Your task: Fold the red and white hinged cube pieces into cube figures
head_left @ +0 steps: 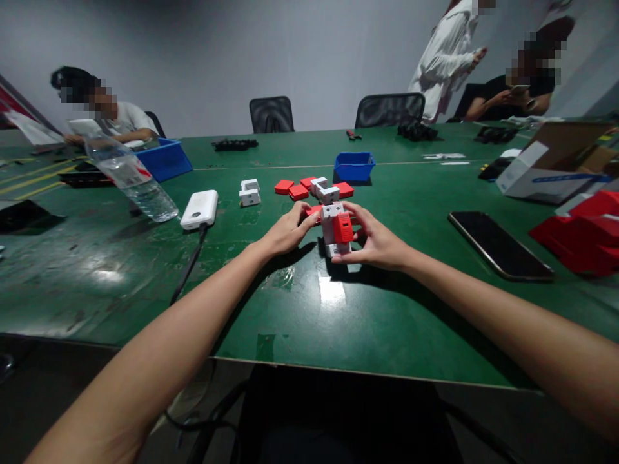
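My right hand [374, 238] is wrapped round the side of a white block-shaped part [329, 231], thumb low and fingers at its top and back. A red ribbed plastic piece [343, 228] sits on the near face of that part. Just left of it, my left hand [290, 229] pinches a flat red piece [314, 211], partly hidden behind the white part. Past my hands lie several loose red pieces [298, 192] and a white bracket-like part [325, 190]. Another white bracket-like part [249, 193] stands farther left.
A small blue bin [354, 167] is beyond the parts. Leftward are a white power bank [200, 210] with a cable, a tilted water bottle [138, 183] and a larger blue bin [167, 161]. A phone [498, 245] and red bag-like object [583, 235] lie right. People are across the table.
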